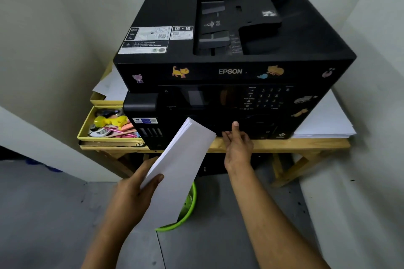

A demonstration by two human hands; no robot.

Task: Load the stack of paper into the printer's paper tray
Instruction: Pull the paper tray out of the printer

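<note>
One stack of paper (179, 166), probably light, floppy and prone to fanning unless held by a long edge, sits lower centre, pinched by the left hand (133, 194), while the right hand (237, 146) curls its fingers against one black printer (229, 67) at its lower front edge, where its tray seemingly remains shut.

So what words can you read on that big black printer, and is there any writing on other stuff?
"EPSON": white letters on the printer front, between the cat stickers.
Keypad: number keys, too blurred to read.
White labels on the printer's top: print too small to read.
Blue and white label over the ink tanks: blurred.
Stack of paper in the left hand: blank.
</note>
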